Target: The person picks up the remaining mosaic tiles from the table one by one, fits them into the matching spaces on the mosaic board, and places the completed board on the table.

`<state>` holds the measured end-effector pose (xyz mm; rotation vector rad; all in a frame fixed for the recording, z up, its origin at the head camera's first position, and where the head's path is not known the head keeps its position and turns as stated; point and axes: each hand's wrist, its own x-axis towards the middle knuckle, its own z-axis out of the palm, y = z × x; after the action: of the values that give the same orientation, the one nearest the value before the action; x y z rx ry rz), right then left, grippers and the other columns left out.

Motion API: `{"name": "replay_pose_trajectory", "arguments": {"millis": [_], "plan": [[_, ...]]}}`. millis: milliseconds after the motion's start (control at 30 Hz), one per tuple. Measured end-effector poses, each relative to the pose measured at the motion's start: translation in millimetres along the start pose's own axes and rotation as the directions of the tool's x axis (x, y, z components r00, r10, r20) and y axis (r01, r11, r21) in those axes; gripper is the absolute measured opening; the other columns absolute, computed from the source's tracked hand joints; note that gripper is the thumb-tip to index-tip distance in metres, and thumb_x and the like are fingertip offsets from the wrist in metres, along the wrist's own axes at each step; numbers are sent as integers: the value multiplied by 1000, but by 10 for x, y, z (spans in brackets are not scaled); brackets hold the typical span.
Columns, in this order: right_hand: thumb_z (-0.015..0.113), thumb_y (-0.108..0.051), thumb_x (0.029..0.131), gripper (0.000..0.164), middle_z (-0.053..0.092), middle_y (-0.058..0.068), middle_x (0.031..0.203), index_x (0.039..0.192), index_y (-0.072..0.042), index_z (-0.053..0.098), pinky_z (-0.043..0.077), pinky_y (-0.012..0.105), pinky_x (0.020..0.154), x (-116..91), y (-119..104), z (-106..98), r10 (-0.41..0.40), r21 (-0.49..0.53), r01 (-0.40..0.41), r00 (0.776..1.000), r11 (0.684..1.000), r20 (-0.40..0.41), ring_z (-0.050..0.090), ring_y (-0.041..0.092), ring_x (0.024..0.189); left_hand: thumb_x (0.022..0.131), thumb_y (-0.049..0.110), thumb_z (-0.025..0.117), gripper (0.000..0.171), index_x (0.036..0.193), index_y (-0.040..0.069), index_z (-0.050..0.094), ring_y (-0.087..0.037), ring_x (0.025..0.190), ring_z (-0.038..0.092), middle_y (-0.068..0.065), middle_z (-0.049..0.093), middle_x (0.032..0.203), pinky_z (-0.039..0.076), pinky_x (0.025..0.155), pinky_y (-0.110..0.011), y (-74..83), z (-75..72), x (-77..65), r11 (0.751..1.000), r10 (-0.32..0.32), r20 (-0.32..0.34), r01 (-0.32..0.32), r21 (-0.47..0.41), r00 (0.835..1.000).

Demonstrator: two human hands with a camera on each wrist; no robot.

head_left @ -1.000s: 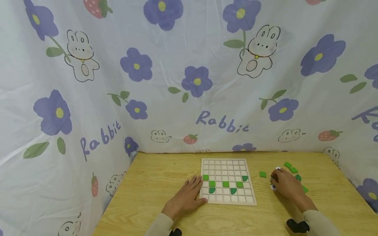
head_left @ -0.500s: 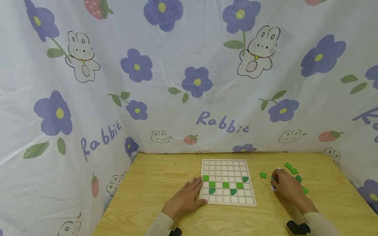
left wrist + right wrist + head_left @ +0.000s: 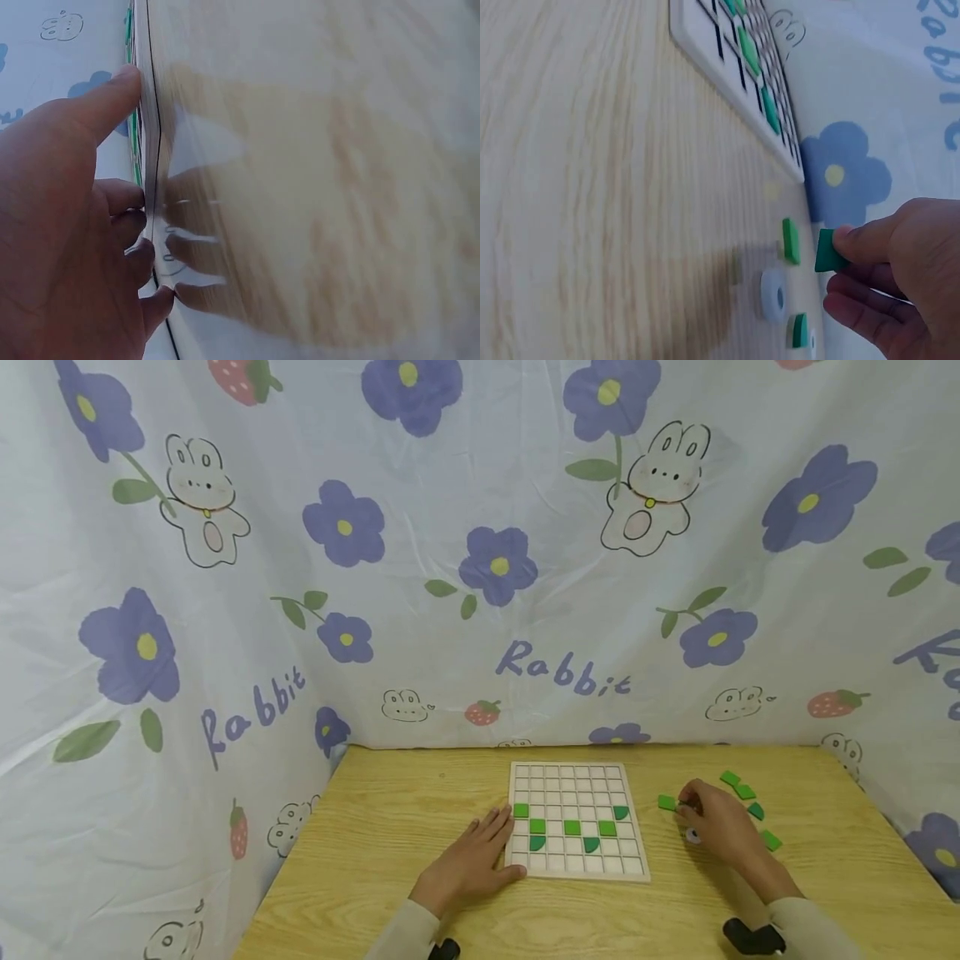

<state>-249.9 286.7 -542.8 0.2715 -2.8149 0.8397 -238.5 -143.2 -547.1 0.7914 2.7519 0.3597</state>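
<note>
My left hand (image 3: 472,860) lies with straight fingers along the left edge of a pale wooden grid board (image 3: 562,864), thumb at its lower corner; the left wrist view shows the fingertips at the board's side (image 3: 152,112). In its cells sit several light green squares (image 3: 572,828) and dark green quarter-round tiles (image 3: 592,844). To the right of the board, my right hand (image 3: 720,827) pinches a dark green tile (image 3: 829,251) between thumb and fingers, raised off the table. The fingers partly cover its shape. A light green square tile (image 3: 666,803) lies just left of these fingertips.
Loose light green tiles (image 3: 744,792) and a dark green quarter-round (image 3: 756,811) lie beyond and right of the right hand. A white disc with a dark centre (image 3: 772,295) is beside it. The wooden table (image 3: 375,810) meets a printed curtain (image 3: 420,610) at the back.
My right hand has risen slightly and shifted a little left and away from me, lifting the dark green tile from the loose pieces. The left hand stays on the board's edge.
</note>
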Motion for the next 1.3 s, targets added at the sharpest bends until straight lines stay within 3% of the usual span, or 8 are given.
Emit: {"name": "replay_pose_trajectory", "arguments": {"millis": [200,333,800,1067,1300], "plan": [[76,-7,98,21,73,2,93,117,1,70,53,28,65,13,-276,37,-46,51,49,998,997,-52,64,13,78,106,66,49,91,172,11,19,-29,168,13,-8,12,181,20,134,-56,31,2,-7,1000,-5,-20,5,1,1000],[77,-7,98,17,75,0,94,114,-3,74,57,26,68,23,-455,104,-63,119,70,996,990,-67,69,13,80,107,64,48,89,172,10,20,-31,168,14,-10,13,181,21,134,-58,37,-10,-2,1000,-7,-32,8,10,999],[74,-9,101,10,75,3,95,110,-5,74,57,23,69,155,-926,494,20,365,-40,998,930,60,71,11,83,107,67,47,91,172,10,20,-30,168,14,-9,13,181,21,134,-58,24,10,13,1000,-12,-32,13,28,999],[73,-6,101,8,77,14,90,106,0,72,63,29,68,218,-1098,692,-22,517,-40,993,855,112,76,25,79,106,69,47,92,172,11,20,-27,168,14,-6,13,181,21,134,-57,2,30,32,999,-23,-27,24,25,999],[74,-6,100,10,76,12,89,108,1,72,61,24,67,274,-1212,840,-49,525,-15,993,851,108,75,23,79,106,67,49,91,172,11,21,-27,168,15,-5,14,181,20,134,-57,7,28,31,1000,-26,-30,26,14,999]]}}
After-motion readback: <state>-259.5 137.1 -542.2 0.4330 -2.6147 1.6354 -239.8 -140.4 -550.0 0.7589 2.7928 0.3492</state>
